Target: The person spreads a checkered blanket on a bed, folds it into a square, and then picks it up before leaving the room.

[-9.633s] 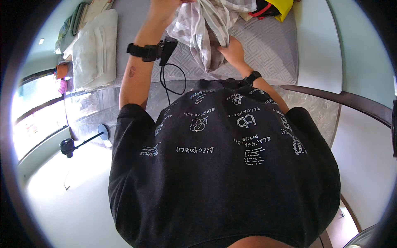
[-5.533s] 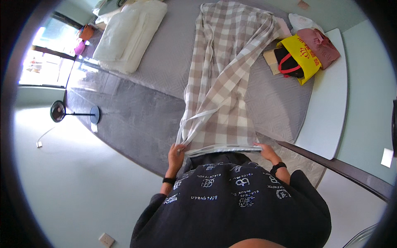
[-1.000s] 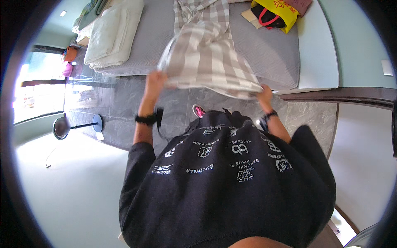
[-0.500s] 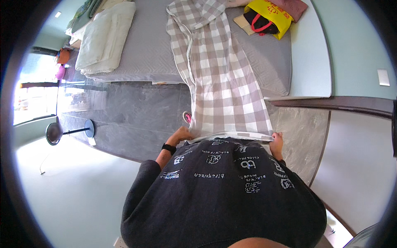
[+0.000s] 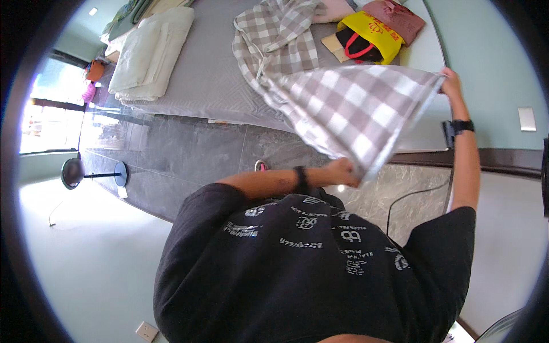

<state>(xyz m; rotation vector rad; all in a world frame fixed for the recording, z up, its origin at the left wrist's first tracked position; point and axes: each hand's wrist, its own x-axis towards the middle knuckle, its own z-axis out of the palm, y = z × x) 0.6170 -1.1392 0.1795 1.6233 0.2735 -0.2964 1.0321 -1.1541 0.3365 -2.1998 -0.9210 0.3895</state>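
Note:
A large brown-and-white checked cloth, like a duvet cover (image 5: 366, 106), stretches off the grey bed (image 5: 211, 68) toward me. Its near edge is pulled taut on a slant between my hands. My left hand (image 5: 342, 171) grips the lower corner, low in front of my chest and above the floor. With my arm reaching far out to the right, my right hand (image 5: 450, 84) pinches the other corner near the wall. Further back, the rest of the cover lies bunched on the bed.
A folded white quilt (image 5: 153, 54) lies at the bed's left. At its far right are a yellow bag (image 5: 392, 43) with red handles and a pink pillow (image 5: 394, 17). A stand with a round head (image 5: 72, 173) is at left; a dark cable (image 5: 409, 194) crosses the floor.
My right hand has swung forward and right, lifting its corner toward the wall. My left hand has moved right across my body with the other corner. The cover's near part has turned rightward.

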